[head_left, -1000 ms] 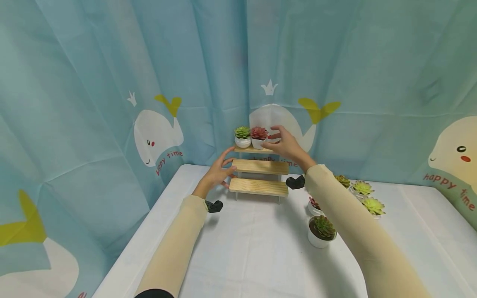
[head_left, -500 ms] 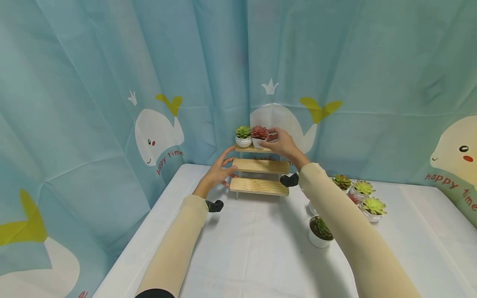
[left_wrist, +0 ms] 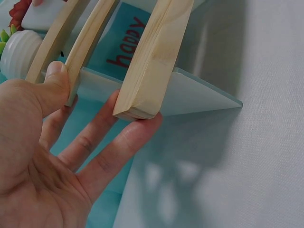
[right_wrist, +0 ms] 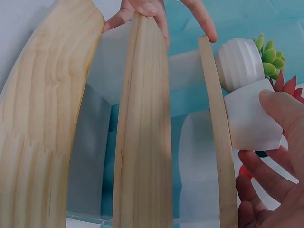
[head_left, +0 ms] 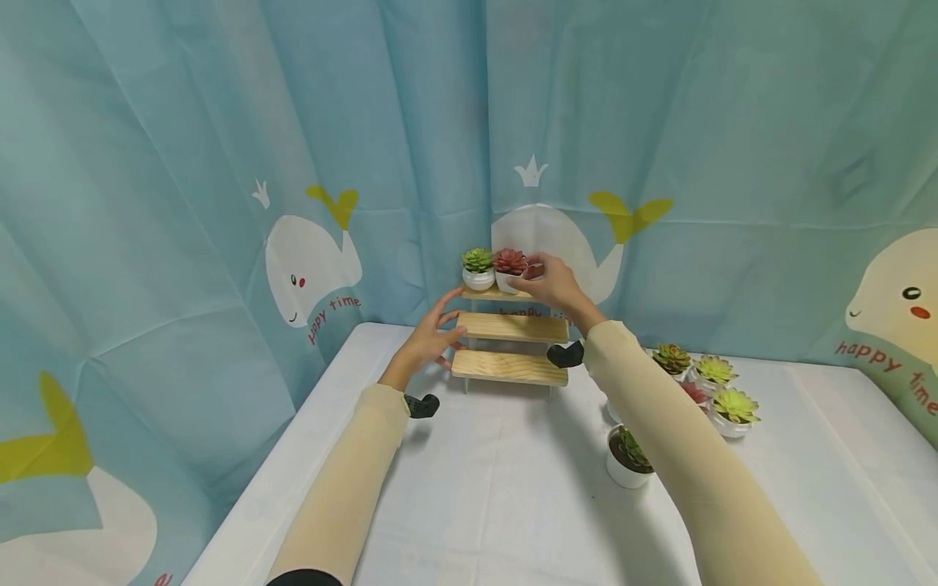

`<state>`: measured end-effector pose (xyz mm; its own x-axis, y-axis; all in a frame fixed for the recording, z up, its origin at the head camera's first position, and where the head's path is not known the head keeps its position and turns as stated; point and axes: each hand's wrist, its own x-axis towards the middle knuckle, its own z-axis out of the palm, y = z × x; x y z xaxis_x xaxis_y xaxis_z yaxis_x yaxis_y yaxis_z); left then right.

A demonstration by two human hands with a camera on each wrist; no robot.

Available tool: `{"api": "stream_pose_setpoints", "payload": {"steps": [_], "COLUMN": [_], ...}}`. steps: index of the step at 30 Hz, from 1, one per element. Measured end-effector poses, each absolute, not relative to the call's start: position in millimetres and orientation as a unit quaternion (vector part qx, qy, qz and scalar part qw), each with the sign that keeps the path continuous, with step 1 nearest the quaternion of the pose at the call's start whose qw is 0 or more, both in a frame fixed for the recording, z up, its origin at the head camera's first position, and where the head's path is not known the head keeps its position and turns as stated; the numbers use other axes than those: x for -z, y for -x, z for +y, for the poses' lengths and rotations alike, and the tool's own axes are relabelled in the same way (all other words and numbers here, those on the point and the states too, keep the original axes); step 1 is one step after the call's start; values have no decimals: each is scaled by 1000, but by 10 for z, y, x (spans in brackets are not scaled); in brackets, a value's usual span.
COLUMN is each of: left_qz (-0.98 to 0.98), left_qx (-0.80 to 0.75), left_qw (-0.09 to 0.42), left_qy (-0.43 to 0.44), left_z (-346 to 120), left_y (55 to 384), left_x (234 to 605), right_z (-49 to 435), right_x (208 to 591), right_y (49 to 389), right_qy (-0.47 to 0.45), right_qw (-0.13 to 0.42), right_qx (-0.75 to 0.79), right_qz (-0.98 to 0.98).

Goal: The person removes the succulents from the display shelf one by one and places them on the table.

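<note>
A three-tier wooden plant stand [head_left: 509, 366] with clear side panels stands at the back of the table. On its top board sit a green potted succulent [head_left: 478, 278] and, right beside it, a red succulent in a white angular pot [right_wrist: 251, 114]. My right hand [head_left: 555, 285] holds this red succulent's pot, thumb on one side and fingers at the other. At the stand's left end is my left hand [head_left: 423, 340]. Its thumb [left_wrist: 56, 78] presses the middle board's end, with a finger behind that board and other fingertips at the lowest board.
Several more potted succulents stand on the table to the right, among them a yellow-green one [head_left: 733, 411] and a dark green one [head_left: 630, 456] close to my right sleeve. A blue whale-print curtain [head_left: 410, 163] hangs directly behind the stand.
My right hand has moved slightly left, closing in on the red succulent's pot at the top board. The left hand stays at the stand's left end.
</note>
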<state>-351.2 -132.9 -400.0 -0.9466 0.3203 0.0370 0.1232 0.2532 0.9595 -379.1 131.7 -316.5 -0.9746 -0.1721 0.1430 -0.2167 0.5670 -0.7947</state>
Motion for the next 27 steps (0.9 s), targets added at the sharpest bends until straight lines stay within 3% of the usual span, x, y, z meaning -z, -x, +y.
{"api": "stream_pose_setpoints", "payload": {"steps": [27], "left_qz": [788], "left_qx": [-591], "left_qw": [82], "left_qy": [-154], "left_z": [-1332], "left_y": [3500], "left_x": [3997], "right_z": [1336], "right_x": [3146], "right_y": [3779], "right_qy": [-108], "right_qw": [15], "right_qx": [-467], "right_qz": [-878]}}
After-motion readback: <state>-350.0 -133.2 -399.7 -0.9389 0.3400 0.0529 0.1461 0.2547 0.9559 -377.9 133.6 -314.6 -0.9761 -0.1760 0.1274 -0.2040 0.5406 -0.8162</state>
